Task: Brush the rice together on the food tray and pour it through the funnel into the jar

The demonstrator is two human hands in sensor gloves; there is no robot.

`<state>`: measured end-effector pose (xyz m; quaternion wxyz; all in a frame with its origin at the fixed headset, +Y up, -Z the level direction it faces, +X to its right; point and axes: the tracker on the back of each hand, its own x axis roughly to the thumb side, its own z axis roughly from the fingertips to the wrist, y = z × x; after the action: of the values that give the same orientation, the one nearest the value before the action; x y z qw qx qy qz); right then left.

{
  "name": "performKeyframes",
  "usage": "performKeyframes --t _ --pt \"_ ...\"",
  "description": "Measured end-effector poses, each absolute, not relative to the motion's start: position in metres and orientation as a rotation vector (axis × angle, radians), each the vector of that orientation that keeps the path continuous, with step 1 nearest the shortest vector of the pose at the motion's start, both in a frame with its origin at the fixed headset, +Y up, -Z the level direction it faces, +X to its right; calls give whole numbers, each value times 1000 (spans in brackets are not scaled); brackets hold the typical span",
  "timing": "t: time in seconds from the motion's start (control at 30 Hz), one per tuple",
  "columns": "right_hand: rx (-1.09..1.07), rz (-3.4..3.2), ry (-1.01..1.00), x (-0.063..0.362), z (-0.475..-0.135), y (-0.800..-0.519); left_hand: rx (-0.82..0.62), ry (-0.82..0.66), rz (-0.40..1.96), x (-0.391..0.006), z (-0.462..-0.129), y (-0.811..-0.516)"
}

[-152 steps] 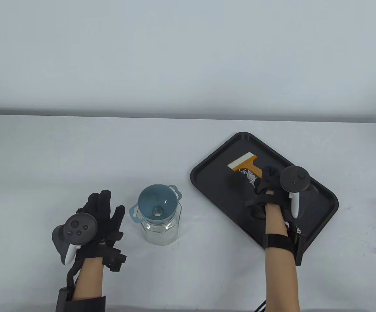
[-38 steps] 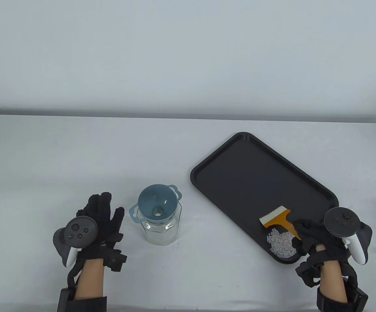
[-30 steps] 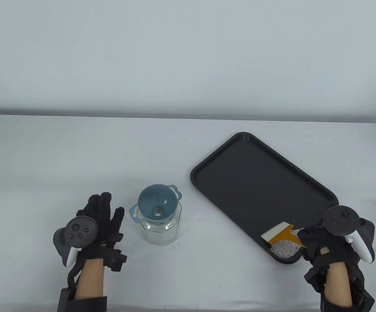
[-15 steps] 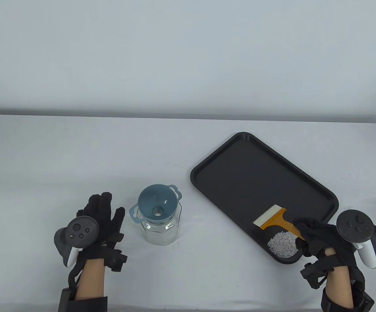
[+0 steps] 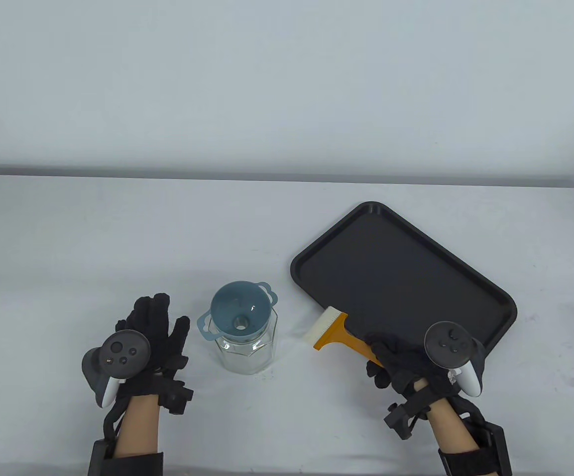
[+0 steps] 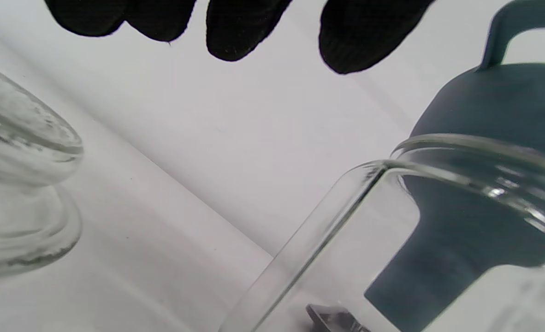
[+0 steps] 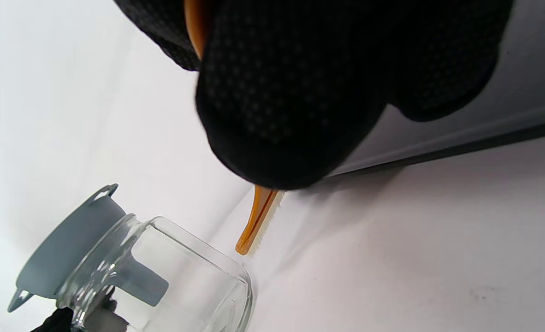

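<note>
My right hand (image 5: 391, 359) grips the orange handle of the white-bristled brush (image 5: 331, 334). The brush head is off the black tray (image 5: 396, 267), just past its near-left edge and low over the white table. In the right wrist view my fingers (image 7: 291, 92) curl round the handle and the brush (image 7: 258, 216) points toward the glass jar (image 7: 185, 276). The jar (image 5: 247, 354) stands upright with the blue funnel (image 5: 240, 317) seated in its mouth. My left hand (image 5: 160, 312) rests flat and empty just left of the jar. The rice pile is hidden behind my right hand.
The tray lies at an angle on the right half of the table, and the part of its floor that I see is bare. In the left wrist view my fingertips (image 6: 245, 27) hang above the jar's rim (image 6: 438, 157) and the funnel (image 6: 484, 193).
My right hand has lifted the brush off the rice pile in the tray's near corner and carried it left, past the tray's edge toward the jar. The left hand has stayed still.
</note>
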<state>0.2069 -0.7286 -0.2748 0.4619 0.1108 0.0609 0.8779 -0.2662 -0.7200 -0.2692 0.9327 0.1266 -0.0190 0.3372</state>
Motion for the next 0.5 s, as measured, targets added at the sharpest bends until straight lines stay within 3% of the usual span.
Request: performKeyframes --t 0.23,0.5 --pt "279 2300 242 197 -277 -748 248 -44 680 -264 -270 -721" --pt "384 2540 283 181 -273 -751 242 -43 676 -263 -271 -722"
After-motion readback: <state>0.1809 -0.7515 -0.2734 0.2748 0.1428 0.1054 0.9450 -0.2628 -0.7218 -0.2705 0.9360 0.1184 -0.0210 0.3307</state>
